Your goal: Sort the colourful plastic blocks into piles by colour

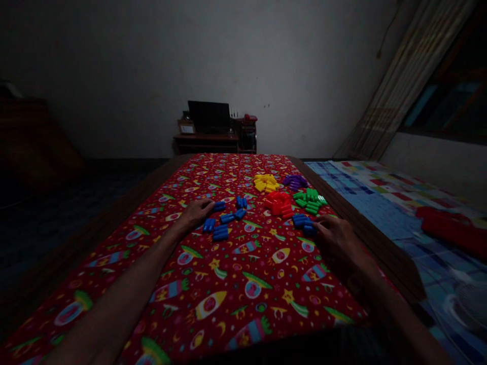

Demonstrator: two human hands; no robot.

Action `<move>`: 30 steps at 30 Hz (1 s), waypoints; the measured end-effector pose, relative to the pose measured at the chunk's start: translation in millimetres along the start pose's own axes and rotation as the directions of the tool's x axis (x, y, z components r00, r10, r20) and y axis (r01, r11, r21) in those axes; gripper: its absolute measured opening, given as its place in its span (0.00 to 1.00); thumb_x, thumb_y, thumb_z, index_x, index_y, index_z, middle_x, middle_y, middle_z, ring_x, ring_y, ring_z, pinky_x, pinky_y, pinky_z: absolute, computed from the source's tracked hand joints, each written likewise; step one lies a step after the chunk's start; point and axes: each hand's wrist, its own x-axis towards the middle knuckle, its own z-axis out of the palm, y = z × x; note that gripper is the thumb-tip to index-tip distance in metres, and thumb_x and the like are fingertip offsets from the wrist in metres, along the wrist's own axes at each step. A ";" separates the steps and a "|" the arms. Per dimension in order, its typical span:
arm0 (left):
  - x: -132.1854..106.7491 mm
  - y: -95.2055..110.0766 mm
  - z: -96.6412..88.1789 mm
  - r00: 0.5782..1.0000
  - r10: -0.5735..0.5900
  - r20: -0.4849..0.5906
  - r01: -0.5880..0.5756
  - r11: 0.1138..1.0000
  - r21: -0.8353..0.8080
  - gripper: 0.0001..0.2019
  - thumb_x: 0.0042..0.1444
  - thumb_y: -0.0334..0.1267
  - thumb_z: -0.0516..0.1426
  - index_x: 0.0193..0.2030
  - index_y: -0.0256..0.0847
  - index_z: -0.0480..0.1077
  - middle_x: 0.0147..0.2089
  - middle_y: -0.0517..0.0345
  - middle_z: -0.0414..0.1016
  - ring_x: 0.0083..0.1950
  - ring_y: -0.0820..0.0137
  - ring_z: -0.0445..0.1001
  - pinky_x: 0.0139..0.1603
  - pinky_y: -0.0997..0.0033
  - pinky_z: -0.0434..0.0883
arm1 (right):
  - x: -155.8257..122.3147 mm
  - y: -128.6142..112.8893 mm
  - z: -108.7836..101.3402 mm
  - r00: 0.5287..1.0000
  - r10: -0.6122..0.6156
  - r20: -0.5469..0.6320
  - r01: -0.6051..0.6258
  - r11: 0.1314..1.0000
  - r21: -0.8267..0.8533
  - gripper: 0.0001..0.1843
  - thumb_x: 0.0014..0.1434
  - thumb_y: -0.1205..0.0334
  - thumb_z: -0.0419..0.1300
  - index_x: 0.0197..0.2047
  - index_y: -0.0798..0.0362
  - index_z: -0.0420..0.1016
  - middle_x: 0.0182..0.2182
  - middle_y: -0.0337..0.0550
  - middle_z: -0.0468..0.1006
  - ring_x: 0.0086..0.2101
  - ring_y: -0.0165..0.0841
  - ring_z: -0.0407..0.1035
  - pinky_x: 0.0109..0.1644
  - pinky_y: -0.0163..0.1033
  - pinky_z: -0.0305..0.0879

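On a red patterned cloth lie small ribbed plastic pieces sorted by colour. My left hand has its fingers closed at the near end of a blue piece. Several other blue pieces lie scattered just right of and below that hand. At the right, my right hand pinches the edge of another blue piece, beside a small blue cluster. The fingertips of both hands are partly hidden in the dim light.
Past the right hand's blue cluster are piles of red, green, yellow and purple pieces. A monitor stands on a desk at the far wall. Right of the table are a checked mat and a fan.
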 end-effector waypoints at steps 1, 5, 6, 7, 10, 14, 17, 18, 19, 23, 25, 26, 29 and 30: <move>0.3 -0.4 -0.1 1.000 0.001 -0.001 -0.001 1.000 -0.002 0.20 0.56 0.53 0.49 0.25 0.39 0.66 0.22 0.61 0.63 0.25 0.70 0.64 0.25 0.72 0.59 | 0.5 2.9 1.1 1.000 -0.011 -0.008 0.011 0.998 -0.054 0.17 0.60 0.52 0.53 0.38 0.54 0.78 0.31 0.48 0.81 0.31 0.38 0.75 0.32 0.37 0.62; 2.0 -4.7 0.7 1.000 0.013 0.002 -0.013 1.000 0.018 0.20 0.56 0.53 0.49 0.23 0.40 0.66 0.21 0.62 0.62 0.25 0.70 0.64 0.25 0.73 0.59 | 2.6 11.5 3.3 0.999 -0.038 -0.018 0.033 0.971 -0.236 0.17 0.61 0.51 0.52 0.39 0.53 0.77 0.28 0.47 0.80 0.28 0.38 0.74 0.29 0.36 0.58; 2.2 -5.8 1.0 1.000 0.017 0.001 -0.017 1.000 0.025 0.20 0.56 0.53 0.49 0.24 0.40 0.66 0.21 0.61 0.63 0.25 0.70 0.64 0.25 0.73 0.59 | 3.9 11.3 2.2 0.999 -0.031 -0.031 0.021 0.959 -0.282 0.17 0.61 0.51 0.52 0.38 0.52 0.77 0.28 0.48 0.80 0.28 0.38 0.74 0.28 0.36 0.56; 2.4 -6.8 1.4 1.000 0.020 -0.001 -0.020 0.999 0.031 0.20 0.56 0.53 0.48 0.24 0.40 0.66 0.21 0.61 0.63 0.25 0.70 0.64 0.25 0.73 0.59 | 5.7 9.6 0.3 0.999 -0.021 -0.050 0.003 0.945 -0.326 0.17 0.62 0.51 0.52 0.38 0.52 0.77 0.27 0.48 0.80 0.27 0.38 0.73 0.27 0.36 0.54; 2.9 -8.4 2.5 1.000 0.019 -0.010 -0.019 0.999 0.039 0.19 0.56 0.52 0.48 0.25 0.40 0.67 0.23 0.61 0.65 0.26 0.70 0.64 0.25 0.73 0.58 | 14.9 -7.3 -5.8 0.994 -0.039 -0.104 -0.003 0.926 -0.378 0.18 0.63 0.52 0.50 0.34 0.52 0.77 0.24 0.48 0.78 0.24 0.37 0.71 0.26 0.36 0.50; 3.4 -8.2 2.8 1.000 0.009 -0.003 -0.008 1.000 0.029 0.19 0.55 0.52 0.49 0.27 0.39 0.69 0.23 0.61 0.66 0.26 0.70 0.64 0.26 0.72 0.59 | 34.8 -55.2 4.2 0.971 -0.237 -0.024 0.222 0.937 -0.271 0.18 0.64 0.55 0.48 0.33 0.53 0.76 0.23 0.45 0.77 0.22 0.31 0.68 0.26 0.35 0.49; 2.5 -6.9 2.0 1.000 0.016 0.002 -0.016 0.999 0.032 0.19 0.55 0.52 0.48 0.27 0.40 0.68 0.23 0.61 0.66 0.26 0.70 0.64 0.27 0.72 0.59 | 52.5 -95.1 36.2 0.896 -0.423 0.133 0.438 0.892 -0.115 0.15 0.64 0.60 0.49 0.37 0.52 0.76 0.24 0.44 0.76 0.25 0.31 0.67 0.29 0.34 0.52; 2.0 -6.4 1.8 1.000 0.020 0.002 -0.020 0.999 0.034 0.19 0.55 0.52 0.48 0.26 0.40 0.68 0.23 0.61 0.65 0.26 0.70 0.63 0.27 0.72 0.59 | 58.3 -106.1 50.5 0.862 -0.479 0.168 0.495 0.866 -0.069 0.14 0.64 0.62 0.49 0.39 0.52 0.76 0.27 0.44 0.77 0.27 0.31 0.68 0.31 0.34 0.55; 1.5 -6.0 1.6 1.000 0.022 0.002 -0.022 0.999 0.036 0.19 0.56 0.52 0.48 0.25 0.40 0.67 0.23 0.61 0.65 0.26 0.70 0.63 0.27 0.73 0.58 | 63.5 -115.4 65.5 0.829 -0.530 0.177 0.542 0.840 -0.026 0.12 0.64 0.63 0.51 0.43 0.53 0.75 0.31 0.45 0.77 0.31 0.32 0.69 0.34 0.34 0.57; 0.9 -4.7 1.3 1.000 0.022 0.007 -0.022 0.999 0.046 0.19 0.56 0.52 0.47 0.26 0.39 0.67 0.23 0.61 0.65 0.27 0.70 0.63 0.26 0.73 0.59 | 75.1 -136.8 119.3 0.769 -0.590 0.245 0.610 0.793 -0.006 0.14 0.62 0.66 0.54 0.50 0.55 0.71 0.44 0.53 0.75 0.43 0.38 0.67 0.46 0.40 0.62; 1.2 -4.3 1.1 1.000 0.025 0.014 -0.026 0.999 0.048 0.20 0.56 0.52 0.47 0.27 0.39 0.68 0.23 0.61 0.66 0.27 0.70 0.64 0.27 0.73 0.59 | 74.6 -139.9 135.0 0.784 -0.552 0.286 0.590 0.805 -0.062 0.12 0.62 0.69 0.52 0.47 0.57 0.72 0.42 0.54 0.75 0.42 0.39 0.67 0.47 0.42 0.63; 1.3 -4.0 0.9 0.999 0.028 0.016 -0.029 0.998 0.049 0.20 0.56 0.52 0.47 0.27 0.39 0.68 0.23 0.61 0.66 0.27 0.70 0.64 0.27 0.73 0.59 | 73.2 -139.9 139.4 0.788 -0.543 0.292 0.585 0.807 -0.078 0.12 0.62 0.70 0.51 0.47 0.57 0.72 0.41 0.54 0.74 0.42 0.40 0.67 0.47 0.43 0.62; 1.3 -3.2 0.5 0.999 0.032 0.019 -0.033 0.998 0.046 0.20 0.57 0.52 0.47 0.27 0.39 0.68 0.24 0.61 0.66 0.27 0.70 0.64 0.27 0.73 0.60 | 66.2 -134.3 141.2 0.778 -0.558 0.288 0.599 0.797 -0.076 0.14 0.62 0.71 0.51 0.49 0.57 0.70 0.43 0.55 0.73 0.44 0.40 0.66 0.50 0.44 0.62; 1.1 -3.1 0.4 0.999 0.031 0.017 -0.032 0.998 0.045 0.20 0.57 0.52 0.47 0.26 0.39 0.68 0.24 0.61 0.66 0.27 0.70 0.63 0.27 0.73 0.60 | 63.2 -131.0 139.4 0.771 -0.567 0.289 0.608 0.790 -0.071 0.14 0.62 0.71 0.51 0.51 0.57 0.69 0.44 0.56 0.73 0.45 0.40 0.66 0.51 0.44 0.62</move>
